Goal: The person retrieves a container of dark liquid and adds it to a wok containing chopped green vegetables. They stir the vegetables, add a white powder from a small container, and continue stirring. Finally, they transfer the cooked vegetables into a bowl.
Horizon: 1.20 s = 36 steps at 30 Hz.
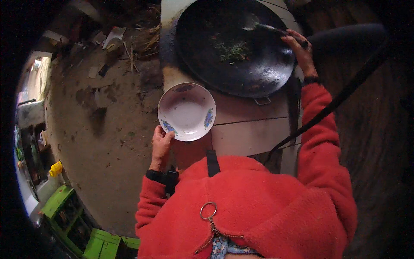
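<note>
My left hand [162, 142] grips the near left rim of a white bowl [187, 113] with blue floral motifs, its thumb over the edge. No food shows inside the bowl. In my right hand [299, 48] is the dark handle of a metal spatula or ladle [263, 26], whose blurred head hangs over the far part of a large black wok [207, 58]. A small heap of chopped greens [233, 51] with red bits lies in the wok. The bowl is at the wok's near left, over the edge of the tiled stove top [252, 137].
A wire loop handle [262, 101] juts from the wok's near rim. Straw [153, 40] and scraps lie on the dirt floor [113, 139] to the left. Green wooden furniture [102, 242] stands at lower left, near a yellow object [56, 169]. A dark strap or hose [318, 116] crosses my right sleeve.
</note>
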Each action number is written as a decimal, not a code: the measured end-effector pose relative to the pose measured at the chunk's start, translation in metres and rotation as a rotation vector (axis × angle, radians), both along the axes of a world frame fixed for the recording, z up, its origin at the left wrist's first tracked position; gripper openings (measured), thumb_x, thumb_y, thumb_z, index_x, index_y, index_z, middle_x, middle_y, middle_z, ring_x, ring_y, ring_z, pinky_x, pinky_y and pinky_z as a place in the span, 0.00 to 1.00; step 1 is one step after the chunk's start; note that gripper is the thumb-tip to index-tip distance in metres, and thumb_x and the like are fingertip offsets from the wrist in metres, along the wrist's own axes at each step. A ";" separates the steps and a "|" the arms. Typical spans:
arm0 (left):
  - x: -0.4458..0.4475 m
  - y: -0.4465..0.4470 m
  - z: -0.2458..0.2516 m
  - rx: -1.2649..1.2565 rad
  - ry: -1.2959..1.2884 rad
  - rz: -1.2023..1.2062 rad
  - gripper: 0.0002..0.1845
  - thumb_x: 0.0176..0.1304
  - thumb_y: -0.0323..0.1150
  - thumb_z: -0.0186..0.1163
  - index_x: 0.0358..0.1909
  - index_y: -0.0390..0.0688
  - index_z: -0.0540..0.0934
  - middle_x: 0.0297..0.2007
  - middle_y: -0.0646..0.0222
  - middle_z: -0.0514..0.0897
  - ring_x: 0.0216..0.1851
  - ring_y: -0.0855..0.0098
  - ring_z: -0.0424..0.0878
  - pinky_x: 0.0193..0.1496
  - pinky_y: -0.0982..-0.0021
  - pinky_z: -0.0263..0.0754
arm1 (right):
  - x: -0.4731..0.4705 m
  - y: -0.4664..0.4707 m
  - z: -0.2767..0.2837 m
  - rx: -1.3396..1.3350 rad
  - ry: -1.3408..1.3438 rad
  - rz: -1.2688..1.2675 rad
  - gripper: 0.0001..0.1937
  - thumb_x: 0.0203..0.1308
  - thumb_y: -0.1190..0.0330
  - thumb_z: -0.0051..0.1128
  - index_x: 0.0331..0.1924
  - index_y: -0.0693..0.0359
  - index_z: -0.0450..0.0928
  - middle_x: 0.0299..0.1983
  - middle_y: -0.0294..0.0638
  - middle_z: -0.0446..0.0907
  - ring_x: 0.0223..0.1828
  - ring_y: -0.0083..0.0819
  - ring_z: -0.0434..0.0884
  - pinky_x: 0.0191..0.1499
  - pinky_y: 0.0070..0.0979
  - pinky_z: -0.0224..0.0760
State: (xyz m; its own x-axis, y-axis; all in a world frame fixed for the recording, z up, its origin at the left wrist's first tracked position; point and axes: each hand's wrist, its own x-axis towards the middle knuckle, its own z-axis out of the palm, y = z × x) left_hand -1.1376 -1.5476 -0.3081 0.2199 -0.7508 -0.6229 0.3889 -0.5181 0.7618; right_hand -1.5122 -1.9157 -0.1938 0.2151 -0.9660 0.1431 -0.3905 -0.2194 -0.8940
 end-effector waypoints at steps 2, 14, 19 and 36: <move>0.000 0.000 -0.001 0.008 -0.063 -0.005 0.18 0.54 0.26 0.53 0.48 0.36 0.67 0.41 0.69 0.76 0.38 0.77 0.75 0.39 0.77 0.72 | 0.028 -0.021 0.006 0.024 -0.093 0.100 0.13 0.57 0.73 0.55 0.46 0.67 0.75 0.41 0.39 0.80 0.45 0.26 0.79 0.49 0.20 0.70; -0.007 -0.002 -0.001 -0.096 -0.027 0.093 0.18 0.53 0.24 0.52 0.48 0.33 0.67 0.44 0.65 0.75 0.44 0.73 0.74 0.49 0.74 0.69 | 0.083 0.042 0.033 0.305 0.336 0.601 0.14 0.48 0.82 0.55 0.40 0.61 0.76 0.55 0.50 0.72 0.50 0.34 0.78 0.45 0.25 0.73; -0.009 -0.003 -0.005 -0.093 -0.085 0.075 0.17 0.53 0.24 0.52 0.46 0.33 0.68 0.43 0.65 0.76 0.43 0.74 0.75 0.48 0.74 0.70 | 0.058 0.056 0.006 0.080 -0.354 0.125 0.10 0.57 0.74 0.51 0.41 0.68 0.77 0.48 0.45 0.77 0.41 0.33 0.81 0.43 0.23 0.74; -0.006 -0.002 -0.008 -0.017 -0.043 0.061 0.18 0.54 0.25 0.52 0.48 0.35 0.68 0.40 0.68 0.76 0.37 0.76 0.75 0.39 0.76 0.73 | 0.044 0.080 0.028 0.074 -0.020 0.023 0.12 0.58 0.66 0.48 0.36 0.65 0.79 0.40 0.42 0.80 0.36 0.28 0.80 0.39 0.24 0.76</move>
State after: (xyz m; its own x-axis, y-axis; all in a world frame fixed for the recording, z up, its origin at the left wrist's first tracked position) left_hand -1.1441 -1.5501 -0.3162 0.2916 -0.7455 -0.5994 0.3860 -0.4816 0.7868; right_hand -1.4683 -1.8353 -0.1658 0.2353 -0.9689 0.0764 -0.3679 -0.1615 -0.9157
